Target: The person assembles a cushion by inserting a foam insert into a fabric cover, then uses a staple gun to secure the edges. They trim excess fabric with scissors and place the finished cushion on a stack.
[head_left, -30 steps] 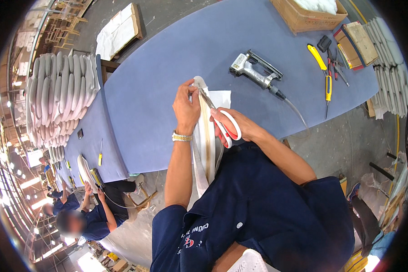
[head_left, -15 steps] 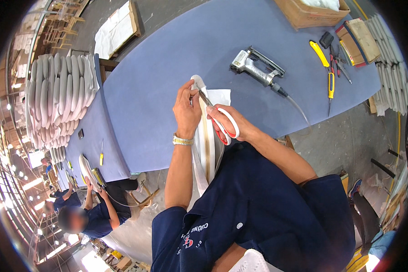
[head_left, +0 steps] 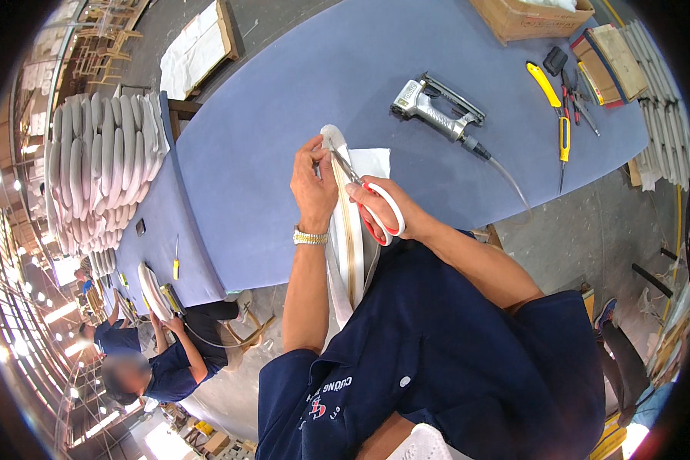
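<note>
Upright on its edge in front of my body is a light grey upholstered pad (head_left: 358, 257), with a tan strip running along its side. My left hand (head_left: 313, 190) is closed on its far, rounded end, fingers pinching the fabric there. In my right hand (head_left: 414, 216) is a pair of scissors (head_left: 393, 205) with white and red handles. Their metal blades point at the fabric beside my left fingertips; whether the blades are apart at the tip is hard to see. A white piece of cloth (head_left: 372, 162) lies just right of the pad's far end.
A staple gun (head_left: 435, 107) with an air hose lies on the blue table (head_left: 284, 100). Farther right are a yellow cutter (head_left: 543, 83), a yellow-handled screwdriver (head_left: 564, 138), pliers (head_left: 575, 100) and a cardboard box (head_left: 533, 21). Stacked pads (head_left: 103, 153) and a co-worker (head_left: 172, 372) are at left.
The scissors' blades have shifted slightly left and up, closer to my left fingers. My left hand keeps its grip on the pad's end.
</note>
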`<state>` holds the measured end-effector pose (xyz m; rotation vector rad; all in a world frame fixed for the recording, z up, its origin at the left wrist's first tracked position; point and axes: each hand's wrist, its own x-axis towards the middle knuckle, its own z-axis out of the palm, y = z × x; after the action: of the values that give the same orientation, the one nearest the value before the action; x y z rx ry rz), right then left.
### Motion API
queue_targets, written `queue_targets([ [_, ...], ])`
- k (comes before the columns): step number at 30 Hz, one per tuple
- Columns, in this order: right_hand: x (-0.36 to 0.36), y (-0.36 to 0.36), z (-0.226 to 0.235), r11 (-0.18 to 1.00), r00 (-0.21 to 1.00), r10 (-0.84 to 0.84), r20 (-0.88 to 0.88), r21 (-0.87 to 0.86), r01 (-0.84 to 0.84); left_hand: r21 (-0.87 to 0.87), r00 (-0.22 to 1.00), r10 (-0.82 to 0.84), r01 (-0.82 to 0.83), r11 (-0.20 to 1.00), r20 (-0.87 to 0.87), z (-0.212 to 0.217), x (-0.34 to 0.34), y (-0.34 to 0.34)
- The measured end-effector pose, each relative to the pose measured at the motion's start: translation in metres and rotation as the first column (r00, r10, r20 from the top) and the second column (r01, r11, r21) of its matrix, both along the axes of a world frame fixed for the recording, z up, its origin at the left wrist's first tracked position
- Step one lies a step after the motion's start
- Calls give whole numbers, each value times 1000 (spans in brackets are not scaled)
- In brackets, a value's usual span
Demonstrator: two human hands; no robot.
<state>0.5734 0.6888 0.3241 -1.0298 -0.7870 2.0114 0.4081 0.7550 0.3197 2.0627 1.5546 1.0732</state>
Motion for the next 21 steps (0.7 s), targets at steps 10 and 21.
queue_targets([
  [10, 8, -3, 5, 990, 970, 116, -213, -54, -130, -114, 972, 121, -99, 989, 202, -9, -7, 3],
  [21, -7, 6, -3, 997, 974, -18, -226, -74, 1, -135, 975, 131, -107, 985, 178, -6, -8, -2],
])
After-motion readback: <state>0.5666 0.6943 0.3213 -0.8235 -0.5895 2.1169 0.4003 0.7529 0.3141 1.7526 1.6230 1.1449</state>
